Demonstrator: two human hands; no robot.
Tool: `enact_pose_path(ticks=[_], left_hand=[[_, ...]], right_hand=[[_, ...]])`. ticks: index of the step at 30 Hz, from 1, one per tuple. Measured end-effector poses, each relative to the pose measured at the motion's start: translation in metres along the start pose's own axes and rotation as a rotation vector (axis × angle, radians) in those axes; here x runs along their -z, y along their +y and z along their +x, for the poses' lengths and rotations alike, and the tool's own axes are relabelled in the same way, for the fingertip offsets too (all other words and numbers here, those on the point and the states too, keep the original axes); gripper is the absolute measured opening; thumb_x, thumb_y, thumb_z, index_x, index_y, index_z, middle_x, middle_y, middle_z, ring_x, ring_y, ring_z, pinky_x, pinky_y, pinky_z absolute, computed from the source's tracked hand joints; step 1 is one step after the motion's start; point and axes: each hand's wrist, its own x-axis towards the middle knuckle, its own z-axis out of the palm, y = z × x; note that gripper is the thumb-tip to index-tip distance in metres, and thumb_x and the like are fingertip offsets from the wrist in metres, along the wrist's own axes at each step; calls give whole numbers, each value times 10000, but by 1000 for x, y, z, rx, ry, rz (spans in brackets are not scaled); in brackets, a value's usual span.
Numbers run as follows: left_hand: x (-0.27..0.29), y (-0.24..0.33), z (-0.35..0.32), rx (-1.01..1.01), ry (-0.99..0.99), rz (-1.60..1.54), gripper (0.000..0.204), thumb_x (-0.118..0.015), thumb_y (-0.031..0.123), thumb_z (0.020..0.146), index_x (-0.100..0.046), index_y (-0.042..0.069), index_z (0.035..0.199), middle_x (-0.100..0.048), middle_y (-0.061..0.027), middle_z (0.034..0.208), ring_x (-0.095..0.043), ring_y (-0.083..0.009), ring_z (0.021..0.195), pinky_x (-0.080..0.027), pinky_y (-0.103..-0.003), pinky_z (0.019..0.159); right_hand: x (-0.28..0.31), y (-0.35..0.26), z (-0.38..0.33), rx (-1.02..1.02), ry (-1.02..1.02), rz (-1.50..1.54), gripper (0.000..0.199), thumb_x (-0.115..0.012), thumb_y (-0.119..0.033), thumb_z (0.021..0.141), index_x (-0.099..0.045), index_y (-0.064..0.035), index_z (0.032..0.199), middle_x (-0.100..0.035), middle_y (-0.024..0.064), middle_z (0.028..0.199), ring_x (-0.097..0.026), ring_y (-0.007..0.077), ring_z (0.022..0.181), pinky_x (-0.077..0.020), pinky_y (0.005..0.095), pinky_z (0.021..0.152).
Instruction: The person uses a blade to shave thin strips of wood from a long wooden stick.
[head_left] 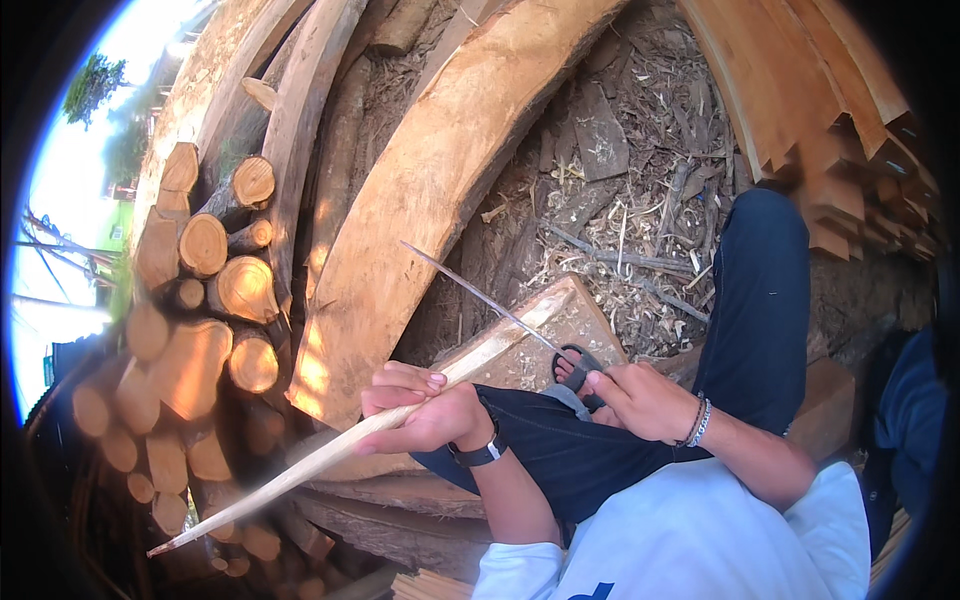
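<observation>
My left hand [425, 408] is wrapped round a long, pale stick [290, 465] with its bark off. One end of the stick tapers to a point at lower left. Its other end lies over a wooden block [590, 325] in front of me. My right hand [648, 402] is closed on a long knife [480, 294], its handle mostly hidden by the fingers. The narrow blade points up and left, crossing above the stick. Close by the right hand is my foot in a dark sandal [575, 368].
A broad, curved-looking plank [430, 190] runs away from me on the left. Beyond it are stacked logs [245, 290] with cut ends showing. Sawn beams [770, 90] lie at far right. Wood shavings and bark [640, 220] litter the ground. My bent knee [765, 230] rises at right.
</observation>
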Motion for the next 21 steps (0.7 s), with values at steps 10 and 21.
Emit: enact_pose_path(ticks=[10,21], left_hand=[[-4,0,-1,-2,20,-6,653,-138,635,943,-279,131,553,-244,6,414,-248,-96,352,-230,-191,397],[-2,-1,-2,1,26,-26,655,-154,640,941,-285,129,553,-239,13,421,-238,-97,358,-222,-196,389]], right_hand=[[-8,-9,7,47,-60,-31,452,-373,-320,990,-571,43,808,-583,178,640,-608,354,666,-472,399,662],[-12,-12,5,147,16,-54,524,-377,-332,992,-541,66,693,-558,288,665,-578,462,764,-442,498,758]])
